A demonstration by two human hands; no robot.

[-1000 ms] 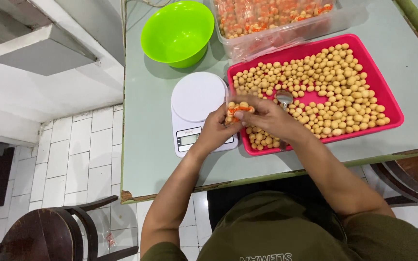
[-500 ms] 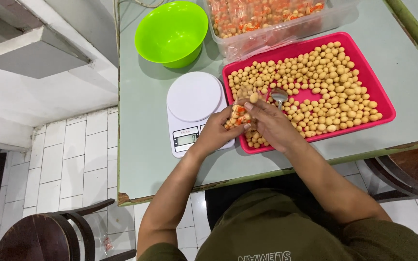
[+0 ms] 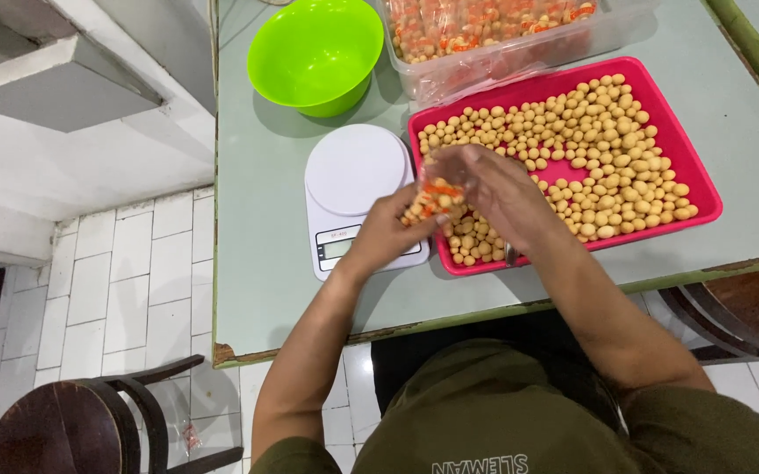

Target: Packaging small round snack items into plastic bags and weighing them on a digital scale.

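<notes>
Hands (image 3: 450, 206) closed around small snack-filled bag (image 3: 429, 202) above pink tray (image 3: 700, 189)

A green bowl (image 3: 315, 54) is sitting at the far left of the pale green table (image 3: 265, 263), a clear tub of filled packets (image 3: 502, 35) is standing far right of it, and a dark wooden chair (image 3: 72, 430) is standing on the white tiled floor (image 3: 134, 281) near left.

Table (image 3: 265, 263): bowl (image 3: 315, 54), scale (image 3: 355, 197), tray (image 3: 697, 189), tub (image 3: 520, 54)
</notes>
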